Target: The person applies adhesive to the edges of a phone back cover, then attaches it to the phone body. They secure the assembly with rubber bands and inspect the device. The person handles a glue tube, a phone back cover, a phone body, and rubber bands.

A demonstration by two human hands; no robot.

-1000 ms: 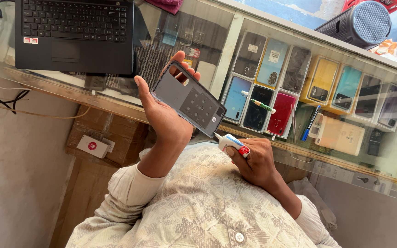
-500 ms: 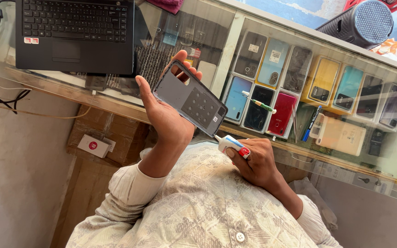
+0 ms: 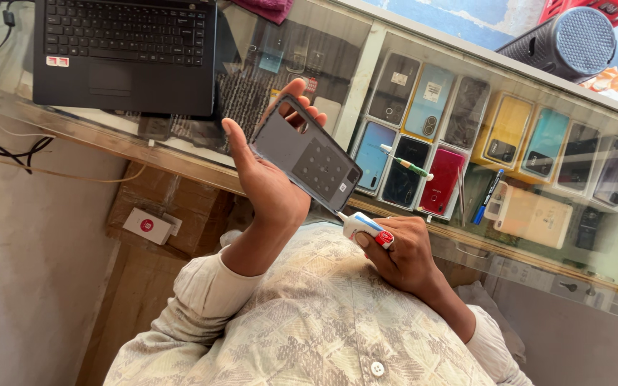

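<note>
Holding a phone back cover (image 3: 307, 163) above the glass display counter (image 3: 366, 86), the left hand (image 3: 266, 182) is raised with thumb and fingertips clamped on the cover's long edges, inner face toward the camera. A slip of this light edge grip is judged possible, dropping the cover onto the glass. The right hand (image 3: 402, 254) is closed around a small adhesive tube (image 3: 363, 227), nozzle touching the cover's lower corner. Excess squeeze is judged likely to smear adhesive.
</note>
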